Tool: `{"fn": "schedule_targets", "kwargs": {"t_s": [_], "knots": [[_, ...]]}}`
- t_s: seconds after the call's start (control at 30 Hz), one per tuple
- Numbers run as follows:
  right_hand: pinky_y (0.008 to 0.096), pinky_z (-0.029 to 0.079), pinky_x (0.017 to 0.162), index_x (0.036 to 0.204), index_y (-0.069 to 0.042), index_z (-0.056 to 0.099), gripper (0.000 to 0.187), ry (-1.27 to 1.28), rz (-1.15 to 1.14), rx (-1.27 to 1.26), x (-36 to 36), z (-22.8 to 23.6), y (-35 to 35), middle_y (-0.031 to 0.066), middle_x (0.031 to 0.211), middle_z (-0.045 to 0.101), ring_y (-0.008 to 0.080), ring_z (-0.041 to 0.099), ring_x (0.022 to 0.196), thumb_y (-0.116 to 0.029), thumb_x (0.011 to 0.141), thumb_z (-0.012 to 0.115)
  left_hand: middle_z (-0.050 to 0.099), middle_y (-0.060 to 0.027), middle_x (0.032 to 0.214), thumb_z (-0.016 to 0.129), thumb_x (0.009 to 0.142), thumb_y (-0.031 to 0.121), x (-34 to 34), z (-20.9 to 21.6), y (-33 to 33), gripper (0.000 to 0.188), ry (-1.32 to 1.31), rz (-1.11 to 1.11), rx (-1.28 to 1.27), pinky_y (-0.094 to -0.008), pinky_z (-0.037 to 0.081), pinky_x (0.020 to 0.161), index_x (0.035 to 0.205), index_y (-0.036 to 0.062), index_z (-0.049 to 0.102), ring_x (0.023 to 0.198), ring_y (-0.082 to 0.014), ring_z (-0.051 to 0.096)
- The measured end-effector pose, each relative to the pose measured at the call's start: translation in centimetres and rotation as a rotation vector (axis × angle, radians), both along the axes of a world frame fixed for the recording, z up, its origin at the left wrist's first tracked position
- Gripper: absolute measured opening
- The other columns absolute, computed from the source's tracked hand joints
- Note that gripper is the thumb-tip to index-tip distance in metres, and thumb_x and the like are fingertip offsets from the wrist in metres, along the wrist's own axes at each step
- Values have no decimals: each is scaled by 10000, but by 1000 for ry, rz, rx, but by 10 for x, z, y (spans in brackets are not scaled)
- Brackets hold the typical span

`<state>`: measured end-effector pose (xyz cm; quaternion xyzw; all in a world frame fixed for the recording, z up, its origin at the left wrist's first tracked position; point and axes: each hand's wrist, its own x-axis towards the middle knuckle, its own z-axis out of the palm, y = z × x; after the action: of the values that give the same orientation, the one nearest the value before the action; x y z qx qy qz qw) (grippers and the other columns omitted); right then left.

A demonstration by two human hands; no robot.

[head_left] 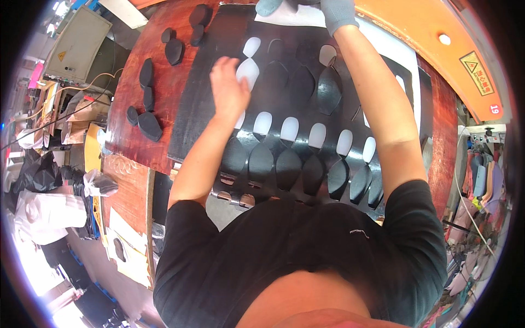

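Observation:
A black sheet [191, 104] lies before me, with rows of shoe-sole-shaped cuts in it. White shows through some of the cuts; dark pieces sit in others. My left hand [228, 90] is bare, its fingers apart over the sheet, beside a white sole-shaped opening [248, 72]. The thumb reaches that opening's edge; I cannot tell whether it touches. My right hand [338, 15], in a grey glove, is at the far edge, its fingers cut off by the top of the picture. Next to it are a dark thing and a rounded grey thing [268, 6], both partly out of view.
Several black sole-shaped pieces [174, 51] lie on the reddish table [123, 134] at left. An orange machine beam [432, 41] with a warning label crosses the far right. White sheet [413, 57] shows beneath the black one. Bags [52, 210] and a side table [128, 191] stand at left.

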<state>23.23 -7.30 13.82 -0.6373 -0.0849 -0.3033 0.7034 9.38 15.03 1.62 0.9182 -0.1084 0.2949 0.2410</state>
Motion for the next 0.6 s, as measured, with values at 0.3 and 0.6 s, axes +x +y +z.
{"fn": "schedule_targets", "kwargs": {"t_s": [0.3,0.6], "knots": [[351,462,889,1068,-105,633,310,-12,181,-952,-110,-143,14,96,1062,632,273,588,1019,-246,794,667,597,-182,1145,757,699,334,48,8,-34,695,938,75,130,-382,483,860,1224,-36,492,1052,-308,592],[348,479,816,1123,-74,602,357,326,216,-539,-113,-152,8,129,1002,648,277,620,934,-289,838,616,631,-128,914,745,710,158,62,-2,-35,302,1060,27,-354,-358,454,779,918,-21,619,871,-245,607]]}}
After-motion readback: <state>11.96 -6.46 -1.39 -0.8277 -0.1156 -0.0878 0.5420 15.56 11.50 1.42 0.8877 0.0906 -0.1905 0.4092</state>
